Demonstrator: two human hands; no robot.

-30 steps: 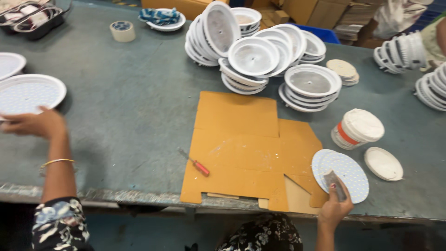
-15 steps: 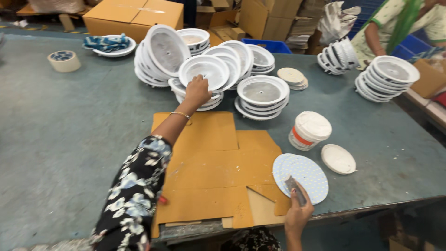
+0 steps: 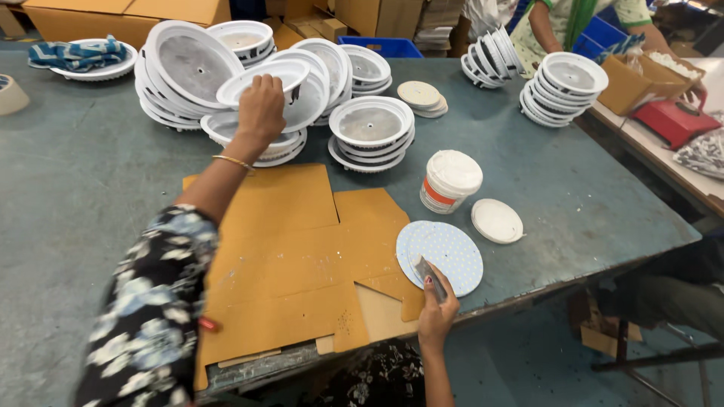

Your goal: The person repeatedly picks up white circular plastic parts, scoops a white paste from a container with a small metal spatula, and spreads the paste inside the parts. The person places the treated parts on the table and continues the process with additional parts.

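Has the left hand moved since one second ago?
Yes. The left hand went from the table's left edge, across to the stacked white housings behind the cardboard, and now grips one.

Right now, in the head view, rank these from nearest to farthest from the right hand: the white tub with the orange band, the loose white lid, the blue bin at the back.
From the right hand, at the table's near edge:
1. Loose white lid, flat on the table, up and to the right.
2. White tub with orange band, just beyond, left of the lid; close to it, so the order of these two is narrow.
3. Blue bin, far back past the table's edge.
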